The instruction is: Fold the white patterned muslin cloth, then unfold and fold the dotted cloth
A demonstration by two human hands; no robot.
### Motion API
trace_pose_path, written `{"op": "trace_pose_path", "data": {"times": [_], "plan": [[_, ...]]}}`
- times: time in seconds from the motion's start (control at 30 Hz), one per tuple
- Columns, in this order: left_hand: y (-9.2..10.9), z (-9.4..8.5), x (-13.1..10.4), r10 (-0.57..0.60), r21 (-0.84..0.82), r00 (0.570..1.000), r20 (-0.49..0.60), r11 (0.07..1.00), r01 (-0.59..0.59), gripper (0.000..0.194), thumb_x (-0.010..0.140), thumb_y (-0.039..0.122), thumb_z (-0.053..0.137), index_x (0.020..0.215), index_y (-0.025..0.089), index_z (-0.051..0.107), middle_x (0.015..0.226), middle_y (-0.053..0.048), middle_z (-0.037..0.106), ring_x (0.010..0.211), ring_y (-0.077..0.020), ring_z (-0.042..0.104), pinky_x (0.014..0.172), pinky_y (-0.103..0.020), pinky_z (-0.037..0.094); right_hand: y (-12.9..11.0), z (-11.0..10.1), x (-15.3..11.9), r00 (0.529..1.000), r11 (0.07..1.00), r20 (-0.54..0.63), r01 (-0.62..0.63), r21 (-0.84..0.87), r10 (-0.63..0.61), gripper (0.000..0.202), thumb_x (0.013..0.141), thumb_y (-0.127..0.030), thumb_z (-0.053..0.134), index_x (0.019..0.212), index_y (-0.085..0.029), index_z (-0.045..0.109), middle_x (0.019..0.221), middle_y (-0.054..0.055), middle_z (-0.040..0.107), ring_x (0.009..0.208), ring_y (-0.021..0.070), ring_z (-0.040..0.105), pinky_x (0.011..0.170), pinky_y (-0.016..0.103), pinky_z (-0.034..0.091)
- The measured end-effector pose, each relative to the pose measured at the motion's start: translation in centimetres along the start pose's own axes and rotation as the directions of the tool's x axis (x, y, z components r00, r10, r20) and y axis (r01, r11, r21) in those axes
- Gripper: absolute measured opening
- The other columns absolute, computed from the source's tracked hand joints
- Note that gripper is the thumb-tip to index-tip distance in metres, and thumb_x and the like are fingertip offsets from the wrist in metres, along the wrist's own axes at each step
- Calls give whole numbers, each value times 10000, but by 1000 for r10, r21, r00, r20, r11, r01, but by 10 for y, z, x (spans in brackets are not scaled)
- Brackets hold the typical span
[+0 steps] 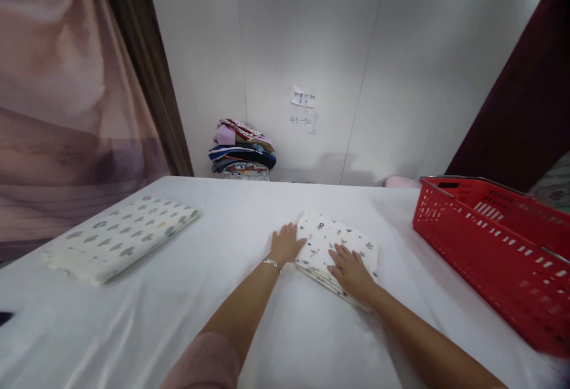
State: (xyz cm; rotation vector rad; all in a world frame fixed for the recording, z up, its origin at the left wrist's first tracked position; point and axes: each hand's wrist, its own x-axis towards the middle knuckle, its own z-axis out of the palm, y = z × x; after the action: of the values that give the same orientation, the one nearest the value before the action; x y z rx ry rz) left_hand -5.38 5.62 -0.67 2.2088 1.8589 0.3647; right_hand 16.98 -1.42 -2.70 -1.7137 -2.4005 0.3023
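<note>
A white cloth with small plant and animal prints (318, 237), folded into several layers, lies on the white-covered table (214, 306). My left hand (284, 246) is spread at its left edge, with the thumb reaching onto the cloth. Flat on top of the cloth, toward its right side, rests my right hand (351, 270) with fingers apart. Neither hand grips anything. To the left lies another folded cloth (129, 231), cream with grey-green shapes, apart from both hands.
On the right of the table stands a red plastic basket (485, 258) with slotted sides. Behind the table's far edge is a stack of folded fabrics (243, 150) against a pale wall. Paper notes (303, 110) are stuck there. A pink curtain (66, 110) hangs at the left.
</note>
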Motion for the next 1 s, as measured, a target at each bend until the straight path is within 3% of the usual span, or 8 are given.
{"op": "trace_pose_path", "data": {"times": [0.3, 0.4, 0.53, 0.63, 0.7, 0.8, 1.0], "plan": [[-7, 3, -2, -22, -97, 1000, 21, 995, 23, 504, 880, 439, 307, 1350, 257, 313, 1382, -78, 414, 1272, -224, 336, 1028, -416, 216, 1, -9, 2, 1000, 994, 2, -16, 110, 16, 522, 879, -485, 367, 1323, -219, 434, 1458, 84, 280, 1359, 246, 173, 1079, 494, 115], [-8, 2, -6, -17, -101, 1000, -1, 995, 16, 460, 892, 381, 302, 1335, 263, 340, 1299, -67, 504, 1217, -214, 397, 1001, -380, 253, 22, -11, -3, 988, 984, -124, -71, 163, 92, 472, 855, -412, 424, 1266, -192, 503, 1419, 92, 359, 1337, 238, 243, 1087, 467, 155], [-11, 4, -7, -74, -101, 996, -45, 992, 69, 434, 896, 323, 277, 1304, 231, 391, 1214, -89, 552, 1166, -229, 436, 953, -362, 308, 65, 0, -20, 876, 928, -343, -250, 278, 339, 537, 808, -366, 465, 1286, -122, 473, 1407, 139, 361, 1318, 266, 284, 1067, 439, 257], [-11, 5, -4, -138, -115, 989, -50, 985, 132, 403, 894, 314, 270, 1205, 186, 492, 1180, -113, 554, 1100, -220, 489, 896, -318, 361, 81, 12, -33, 809, 840, -347, -297, 454, 474, 609, 788, -413, 482, 1333, -151, 413, 1320, 133, 472, 1216, 287, 436, 975, 455, 381], [-10, 4, -1, -173, -125, 984, -34, 978, 168, 380, 889, 316, 283, 1121, 171, 547, 1143, -119, 567, 1048, -209, 526, 859, -297, 383, 80, 16, -37, 810, 790, -294, -302, 533, 507, 631, 780, -420, 487, 1351, -170, 391, 1218, 114, 563, 1071, 279, 557, 892, 435, 448], [-8, 1, -4, -217, -132, 976, 3, 968, 216, 358, 874, 310, 314, 1059, 152, 577, 1134, -134, 570, 1016, -216, 553, 827, -298, 397, 71, 12, -35, 826, 778, -237, -328, 536, 511, 639, 769, -354, 483, 1374, -187, 361, 1158, 79, 608, 920, 248, 620, 827, 394, 481], [-7, -7, -51, -274, -144, 959, 72, 948, 282, 354, 831, 352, 409, 1068, 135, 557, 1117, -139, 600, 977, -233, 582, 761, -287, 415, 85, -6, -14, 878, 810, -221, -260, 525, 425, 673, 738, -240, 503, 1386, -172, 335, 1315, 64, 498, 1120, 213, 530, 932, 316, 420]]}}
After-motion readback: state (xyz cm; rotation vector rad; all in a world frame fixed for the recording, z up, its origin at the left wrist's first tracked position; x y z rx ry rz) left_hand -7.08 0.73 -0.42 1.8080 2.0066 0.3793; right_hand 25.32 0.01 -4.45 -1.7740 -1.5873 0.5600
